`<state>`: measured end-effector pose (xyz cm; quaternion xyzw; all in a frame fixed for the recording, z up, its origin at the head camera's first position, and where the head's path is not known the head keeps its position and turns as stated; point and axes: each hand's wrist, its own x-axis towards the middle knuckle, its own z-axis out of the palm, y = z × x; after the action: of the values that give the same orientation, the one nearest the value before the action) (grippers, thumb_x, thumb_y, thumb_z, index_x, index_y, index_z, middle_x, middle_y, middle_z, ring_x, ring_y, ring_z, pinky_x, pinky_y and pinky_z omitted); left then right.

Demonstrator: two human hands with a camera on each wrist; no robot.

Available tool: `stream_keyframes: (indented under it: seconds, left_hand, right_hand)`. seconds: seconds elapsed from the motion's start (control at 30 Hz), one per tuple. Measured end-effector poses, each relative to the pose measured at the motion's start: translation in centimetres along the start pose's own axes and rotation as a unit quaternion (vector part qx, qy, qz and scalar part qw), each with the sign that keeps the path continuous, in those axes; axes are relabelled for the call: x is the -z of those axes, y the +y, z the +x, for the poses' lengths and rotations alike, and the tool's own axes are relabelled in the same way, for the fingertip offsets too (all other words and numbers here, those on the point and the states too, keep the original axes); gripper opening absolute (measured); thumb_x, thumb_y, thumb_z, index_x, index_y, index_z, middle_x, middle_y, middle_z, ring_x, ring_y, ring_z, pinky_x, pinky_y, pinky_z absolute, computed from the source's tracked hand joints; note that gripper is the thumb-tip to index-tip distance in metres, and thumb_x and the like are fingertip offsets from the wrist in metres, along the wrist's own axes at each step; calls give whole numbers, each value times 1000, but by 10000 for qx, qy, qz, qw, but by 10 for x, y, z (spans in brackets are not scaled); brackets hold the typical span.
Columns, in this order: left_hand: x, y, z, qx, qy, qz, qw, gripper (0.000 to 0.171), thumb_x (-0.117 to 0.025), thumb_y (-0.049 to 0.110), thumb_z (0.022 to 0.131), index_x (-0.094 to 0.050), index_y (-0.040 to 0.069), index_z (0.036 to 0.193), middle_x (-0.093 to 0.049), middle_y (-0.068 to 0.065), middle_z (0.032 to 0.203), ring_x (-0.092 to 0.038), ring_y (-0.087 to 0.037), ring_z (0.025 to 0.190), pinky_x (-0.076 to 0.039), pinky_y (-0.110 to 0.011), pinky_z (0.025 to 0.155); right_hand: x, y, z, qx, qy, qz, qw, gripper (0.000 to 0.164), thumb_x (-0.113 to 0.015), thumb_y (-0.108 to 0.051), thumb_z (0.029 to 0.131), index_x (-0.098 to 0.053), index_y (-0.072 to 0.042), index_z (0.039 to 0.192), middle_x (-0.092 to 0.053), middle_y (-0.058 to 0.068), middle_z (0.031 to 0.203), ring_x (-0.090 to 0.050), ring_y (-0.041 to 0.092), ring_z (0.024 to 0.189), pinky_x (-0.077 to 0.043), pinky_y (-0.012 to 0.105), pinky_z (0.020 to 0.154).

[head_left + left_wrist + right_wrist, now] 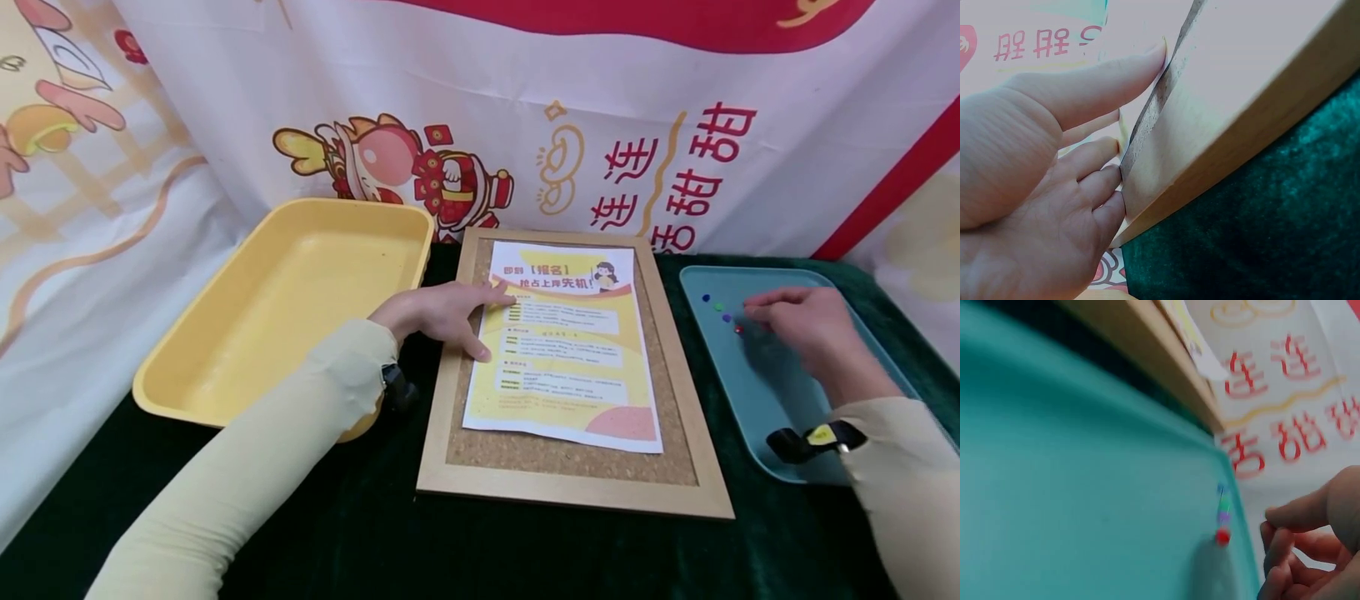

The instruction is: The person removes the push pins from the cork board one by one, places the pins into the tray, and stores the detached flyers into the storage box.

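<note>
A printed yellow-and-white sheet [562, 333] lies on a wood-framed cork board [573, 467]. My left hand [450, 312] rests on the sheet's left edge, its fingers extended and thumb spread; in the left wrist view the thumb and fingertips touch the paper beside the wooden frame [1210, 125]. My right hand [813, 329] is over the blue tray [795, 392], thumb and index fingertips brought together and the other fingers curled. I cannot tell if something small is between those fingertips. Beside them in the tray are several small coloured pins, with a red pin [1222, 537] nearest.
A deep yellow tray [300, 292] stands left of the board, partly under my left forearm. Dark green cloth [525, 550] covers the table. A white printed curtain [480, 100] hangs right behind the trays and board.
</note>
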<state>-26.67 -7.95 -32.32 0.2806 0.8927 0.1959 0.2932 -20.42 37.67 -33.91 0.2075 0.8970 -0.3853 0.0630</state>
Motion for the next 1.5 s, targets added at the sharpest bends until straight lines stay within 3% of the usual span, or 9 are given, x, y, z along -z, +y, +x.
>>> stream_keyframes:
  seconds: [0.1,0.27,0.43,0.6,0.77,0.97,1.27,1.4,1.5]
  left_hand:
    - [0,-1,0,-16,9,-21,10000,93,-84,25,93,-30,27,169,-17,-1,180,-30,-24,156,-23,-48,131]
    - [-1,-2,-2,4,21,-66,10000,93,-84,25,93,-31,26,169,-18,-3,180,-31,-25,154,-23,-48,131]
    - [-1,-3,-4,19,29,-90,10000,93,-84,24,93,-31,26,169,-20,-5,179,-33,-25,152,-23,-48,131]
    - [-1,-4,-4,28,40,-75,10000,93,-84,26,93,-31,26,169,-20,-4,179,-34,-25,151,-23,-47,131]
    - [-1,-4,-4,31,34,-20,10000,93,-84,27,93,-31,26,169,-15,0,180,-30,-24,155,-21,-48,132]
    - [0,2,-2,47,0,178,9998,92,-84,29,93,-31,27,169,-16,0,180,-30,-23,156,-22,-47,132]
    - [-1,22,-3,462,17,575,9973,92,-83,29,94,-29,26,170,-14,1,181,-29,-21,157,-25,-43,131]
    - [-8,29,-6,599,279,271,9974,95,-84,24,93,-29,21,170,-16,-3,180,-25,-21,161,-24,-43,132]
    - [-16,32,-10,825,716,-348,9934,101,-88,23,90,-27,20,170,-25,-5,178,-28,-21,161,-25,-44,132]
  right_hand:
    - [-9,-20,-5,132,108,98,9998,55,-52,-39,111,-53,-3,153,-50,25,152,-52,39,127,-53,52,98]
    - [-32,-52,-13,577,-140,157,9981,52,-58,-38,110,-56,-4,149,-58,21,145,-62,31,117,-59,30,85]
    - [-53,-75,-17,649,-599,657,9939,57,-65,-35,107,-52,-4,153,-52,20,154,-66,26,120,-59,34,98]
    - [-68,-89,-17,499,-818,1177,9884,56,-68,-26,105,-50,-3,154,-47,20,158,-63,26,128,-57,35,99]
    - [-78,-96,-15,406,-934,1542,9828,54,-66,-19,106,-48,-3,155,-45,20,160,-60,26,132,-57,30,98]
    - [-81,-97,-13,238,-863,1579,9834,54,-65,-19,107,-48,-5,156,-47,19,160,-64,23,128,-58,25,95]
    - [-85,-98,0,43,-674,1110,9915,58,-69,-25,105,-51,-6,157,-55,20,157,-65,25,125,-59,22,91]
    - [-87,-97,6,11,-655,893,9938,55,-69,-27,105,-55,-6,154,-59,21,153,-66,25,121,-57,24,90]
    - [-89,-94,11,1,-639,830,9945,54,-68,-28,105,-57,-6,153,-59,20,152,-67,22,116,-56,23,87]
